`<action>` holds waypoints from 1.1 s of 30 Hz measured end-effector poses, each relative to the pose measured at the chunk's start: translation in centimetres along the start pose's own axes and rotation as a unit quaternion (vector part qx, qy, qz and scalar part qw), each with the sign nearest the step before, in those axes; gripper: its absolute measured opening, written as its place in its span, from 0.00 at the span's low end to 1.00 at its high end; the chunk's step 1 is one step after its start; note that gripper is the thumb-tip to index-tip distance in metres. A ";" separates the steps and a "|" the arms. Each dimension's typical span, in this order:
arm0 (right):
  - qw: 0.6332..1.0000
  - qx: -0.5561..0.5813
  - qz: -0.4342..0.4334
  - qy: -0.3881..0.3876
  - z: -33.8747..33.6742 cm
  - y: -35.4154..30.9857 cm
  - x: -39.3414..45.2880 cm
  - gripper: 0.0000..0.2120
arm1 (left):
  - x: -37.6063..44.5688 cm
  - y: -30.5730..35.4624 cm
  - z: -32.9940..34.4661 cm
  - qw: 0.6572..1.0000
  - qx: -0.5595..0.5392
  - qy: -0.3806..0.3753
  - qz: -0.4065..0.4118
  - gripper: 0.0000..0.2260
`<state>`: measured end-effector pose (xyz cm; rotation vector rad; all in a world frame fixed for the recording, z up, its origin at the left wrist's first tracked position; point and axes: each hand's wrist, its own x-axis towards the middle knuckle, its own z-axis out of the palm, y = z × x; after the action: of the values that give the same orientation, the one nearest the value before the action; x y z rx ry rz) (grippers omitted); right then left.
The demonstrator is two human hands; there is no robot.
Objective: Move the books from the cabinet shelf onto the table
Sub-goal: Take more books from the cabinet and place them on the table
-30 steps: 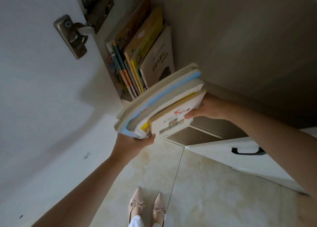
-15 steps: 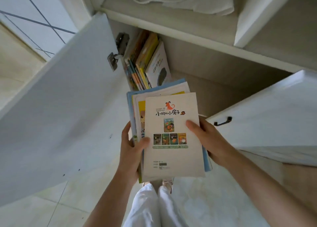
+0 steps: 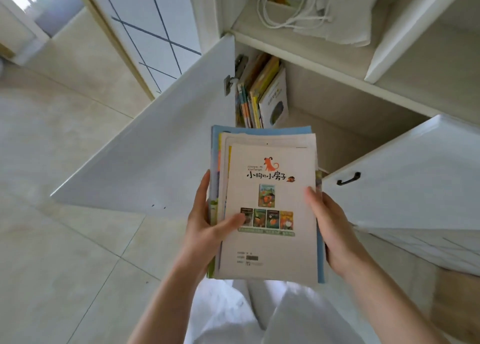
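Observation:
A flat stack of books (image 3: 267,195), topped by a white cover with an orange dog drawing, is level in front of me. My left hand (image 3: 205,229) grips its left edge, thumb on the cover. My right hand (image 3: 332,226) grips its right edge, thumb on top. Behind the stack, several more books (image 3: 262,94) stand upright at the left end of the lower cabinet shelf (image 3: 337,128). No table is in view.
The left cabinet door (image 3: 155,146) stands wide open beside the stack, and the right door (image 3: 405,174) with a black handle is open too. The upper shelf holds a white cable (image 3: 288,11) and folded cloth. Tiled floor spreads to the left.
The stack has come out of the cabinet, turned from tilted to flat, cover up, and drawn toward me. My view has risen and pulled back from the shelf.

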<state>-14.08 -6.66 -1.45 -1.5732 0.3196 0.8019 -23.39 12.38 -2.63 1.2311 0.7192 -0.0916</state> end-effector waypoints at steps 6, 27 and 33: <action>0.997 -0.062 -0.037 -0.042 -0.1 -1.2 -1.5 0.10 | -3.0 0.1 0.6 0.997 -0.039 0.062 0.029 0.43; 0.781 -0.375 -0.191 -0.462 7.2 2.6 -8.3 0.43 | -23.5 -11.8 4.0 0.837 -0.265 0.465 0.116 0.42; 0.664 -0.443 -0.216 -0.562 11.9 7.3 -15.3 0.43 | -31.6 -16.5 4.5 0.735 -0.315 0.585 0.133 0.40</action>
<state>-33.24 -0.42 3.30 -1.5266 -1.5156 1.4713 -53.16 -7.31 1.70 0.5817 1.4757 1.1951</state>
